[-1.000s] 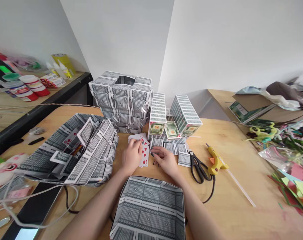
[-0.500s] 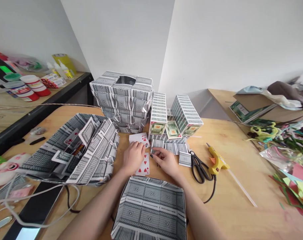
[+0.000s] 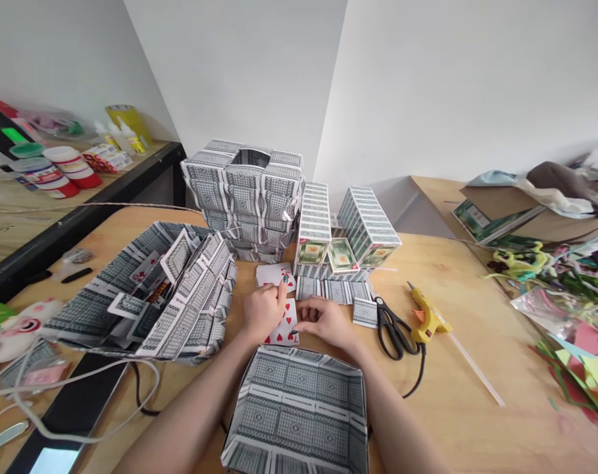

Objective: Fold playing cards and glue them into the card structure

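A seven of hearts card [image 3: 285, 329] lies face up on the table. My left hand [image 3: 265, 309] presses on its left side, fingers curled and thumb raised. At the card's right edge my right hand [image 3: 323, 320] has its thumb and fingers bent around the edge. Just beyond the left hand lies a stack of face-up cards [image 3: 269, 272]. Folded card pieces [image 3: 333, 291] sit in a row past the right hand, with one more piece [image 3: 364, 312] beside them. A box made of patterned cards [image 3: 299, 408] stands between my forearms.
Black scissors [image 3: 396, 332] and a yellow glue gun [image 3: 429, 317] lie to the right. A large card basket [image 3: 214, 296] stands left, a tall card structure [image 3: 252, 197] behind it. Stacked card packs [image 3: 314, 220] are at the back. A white cable [image 3: 101, 441] crosses the left.
My right hand has moved from beside the folded pieces to the card's right edge, its thumb now on the card. My left thumb has lifted.
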